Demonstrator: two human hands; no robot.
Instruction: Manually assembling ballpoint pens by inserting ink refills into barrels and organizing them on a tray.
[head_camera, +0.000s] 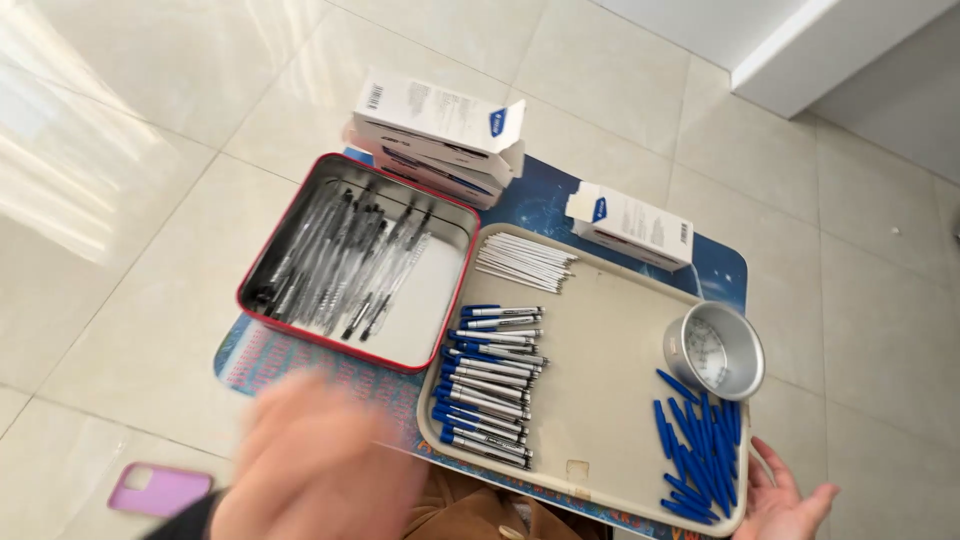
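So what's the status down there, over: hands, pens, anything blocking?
Left hand blurred, empty as far as visible, near the row of blue pens. Right hand open at the beige tray corner beside the blue caps. Nothing blocking.

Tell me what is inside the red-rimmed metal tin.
The red-rimmed tin holds a row of clear pen barrels lying side by side on its left; its right part is bare. What lies beneath them is hidden.

Pink phone (160, 489), stacked white boxes (437, 135), red tin (350, 262)

One tin (262, 270), one tray (600, 400), one cup (714, 350), three boxes (440, 118).
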